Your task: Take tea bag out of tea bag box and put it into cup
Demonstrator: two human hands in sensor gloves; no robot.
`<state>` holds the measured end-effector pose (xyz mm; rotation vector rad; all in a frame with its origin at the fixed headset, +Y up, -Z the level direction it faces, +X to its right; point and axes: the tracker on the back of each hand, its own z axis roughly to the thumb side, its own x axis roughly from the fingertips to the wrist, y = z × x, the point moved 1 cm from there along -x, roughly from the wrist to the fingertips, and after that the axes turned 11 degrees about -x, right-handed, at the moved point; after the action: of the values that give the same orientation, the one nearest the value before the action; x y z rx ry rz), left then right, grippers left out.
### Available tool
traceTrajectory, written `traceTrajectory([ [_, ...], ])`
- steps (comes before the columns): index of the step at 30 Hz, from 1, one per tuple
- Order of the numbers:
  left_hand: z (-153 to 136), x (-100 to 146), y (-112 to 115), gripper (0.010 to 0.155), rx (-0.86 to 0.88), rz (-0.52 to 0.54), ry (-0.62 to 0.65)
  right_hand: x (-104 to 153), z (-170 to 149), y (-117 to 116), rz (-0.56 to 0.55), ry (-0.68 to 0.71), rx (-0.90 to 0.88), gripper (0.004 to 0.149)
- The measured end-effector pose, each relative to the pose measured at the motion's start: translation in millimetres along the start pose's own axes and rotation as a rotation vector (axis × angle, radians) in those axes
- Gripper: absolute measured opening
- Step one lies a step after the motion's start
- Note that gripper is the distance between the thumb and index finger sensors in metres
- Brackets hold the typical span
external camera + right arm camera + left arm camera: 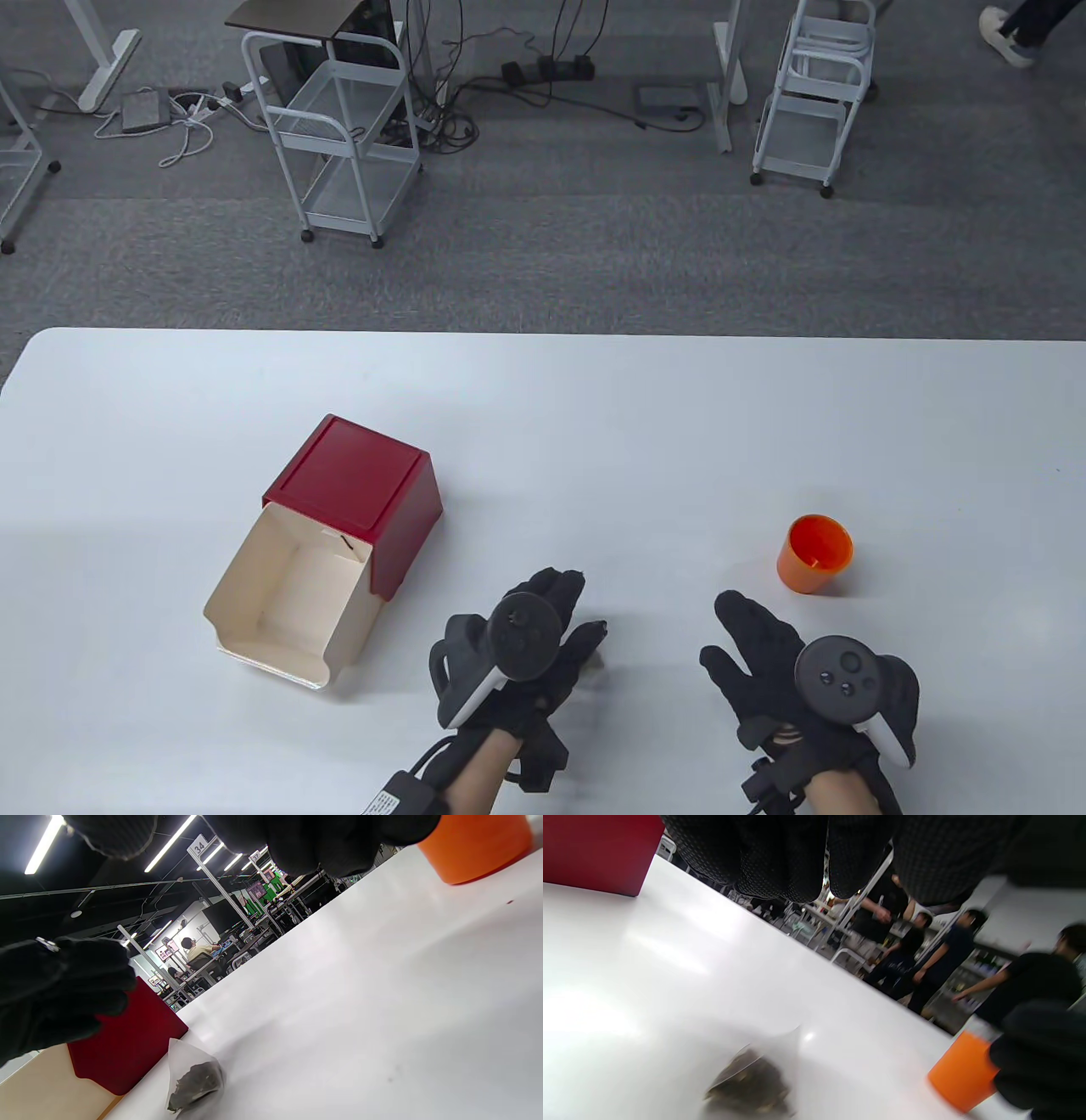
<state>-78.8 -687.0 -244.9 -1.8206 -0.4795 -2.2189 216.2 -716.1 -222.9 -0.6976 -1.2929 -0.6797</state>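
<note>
Tea bag lying on tabletop near front edge, ungripped; left hand and right hand open, empty.

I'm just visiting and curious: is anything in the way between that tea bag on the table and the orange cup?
Nothing visible. The tea bag lies on bare white table under the left hand; the orange cup stands open and upright, beyond the right hand.
</note>
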Motion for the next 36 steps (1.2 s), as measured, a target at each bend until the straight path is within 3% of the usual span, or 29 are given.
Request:
traceTrajectory([
  [8, -32, 22, -23, 0.066, 0.209, 0.065, 0.015, 0, -1, 0, 0.000, -0.004, -0.010, 0.070],
  [15, -57, 31, -15, 0.067, 0.352, 0.062, -0.007, 0, -1, 0, 0.004, -0.007, -0.019, 0.070],
  [27, -67, 33, -8, 0.066, 0.368, 0.050, -0.001, -1, -2, -1, 0.011, -0.014, -0.005, 0.069],
  [36, -67, 34, -8, 0.066, 0.402, 0.049, 0.014, -12, 14, -13, 0.068, 0.003, 0.137, 0.068],
])
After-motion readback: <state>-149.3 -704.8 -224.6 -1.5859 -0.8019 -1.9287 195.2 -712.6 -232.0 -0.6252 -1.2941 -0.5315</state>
